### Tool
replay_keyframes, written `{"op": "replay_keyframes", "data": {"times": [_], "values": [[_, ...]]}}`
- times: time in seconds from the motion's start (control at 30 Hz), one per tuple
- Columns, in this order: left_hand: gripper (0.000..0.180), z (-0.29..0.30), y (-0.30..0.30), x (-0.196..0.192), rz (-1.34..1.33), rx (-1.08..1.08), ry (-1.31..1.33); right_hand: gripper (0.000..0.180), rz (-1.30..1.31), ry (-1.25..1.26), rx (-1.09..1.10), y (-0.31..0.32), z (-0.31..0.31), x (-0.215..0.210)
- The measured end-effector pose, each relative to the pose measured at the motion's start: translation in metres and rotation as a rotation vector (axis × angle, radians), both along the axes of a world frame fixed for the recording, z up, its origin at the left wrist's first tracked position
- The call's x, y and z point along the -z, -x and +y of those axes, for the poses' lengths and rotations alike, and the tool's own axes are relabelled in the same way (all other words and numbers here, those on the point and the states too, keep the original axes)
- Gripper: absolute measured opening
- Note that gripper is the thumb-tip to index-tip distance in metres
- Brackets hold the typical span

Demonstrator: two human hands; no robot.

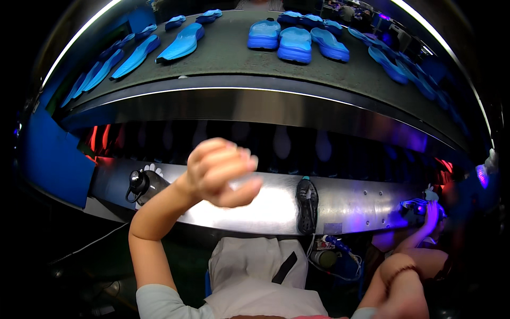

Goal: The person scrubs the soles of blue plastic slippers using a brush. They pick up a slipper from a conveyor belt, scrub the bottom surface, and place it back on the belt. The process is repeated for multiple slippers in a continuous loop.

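My left hand [226, 173] is raised above the metal ledge [255, 212], its forearm coming up from the lower left. The fingers are loosely curled with the thumb held apart, and I see nothing between them. To its right, a black shoe-shaped piece [306, 206] lies lengthwise on the ledge, apart from the hand. At the lower right, my right hand [406, 300] is low and smeared by motion, below a wrist with a dark red beaded bracelet. Its fingers do not show clearly, nor whether they hold anything.
Blue shoe soles [295, 45] sit in groups on a dark green conveyor belt [228, 58]. Sole shapes show dimly beneath it. A dark bottle [149, 186] stands left on the ledge. A co-worker's hand [433, 215] is at a purple-lit object, far right. Cables [340, 274] hang below.
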State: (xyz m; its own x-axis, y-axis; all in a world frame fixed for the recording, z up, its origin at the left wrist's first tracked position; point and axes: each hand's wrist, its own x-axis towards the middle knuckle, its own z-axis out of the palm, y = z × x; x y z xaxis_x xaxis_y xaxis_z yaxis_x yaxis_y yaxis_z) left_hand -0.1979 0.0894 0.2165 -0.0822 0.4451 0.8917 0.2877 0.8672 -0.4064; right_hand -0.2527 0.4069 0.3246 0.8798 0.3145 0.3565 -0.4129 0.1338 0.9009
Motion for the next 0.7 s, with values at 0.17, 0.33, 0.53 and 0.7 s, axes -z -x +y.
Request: {"op": "replay_keyframes", "data": {"times": [0.17,0.33,0.53,0.7], "values": [[0.035,-0.047,0.030,-0.032,-0.387,-0.380,-0.325,0.037,-0.669,-0.651,0.297,0.089,-0.096,0.083],[0.048,-0.086,0.130,-0.054,-0.529,-0.621,-0.386,0.031,-1.081,-0.805,0.598,0.211,-0.195,0.050],[0.071,-0.127,0.178,-0.035,-0.781,-0.738,-0.661,0.063,-1.239,-0.981,1.145,0.303,-0.274,0.043],[0.061,-0.112,0.167,-0.048,-0.667,-0.816,-0.629,0.064,-1.497,-1.282,0.811,0.295,-0.297,0.035]]}}
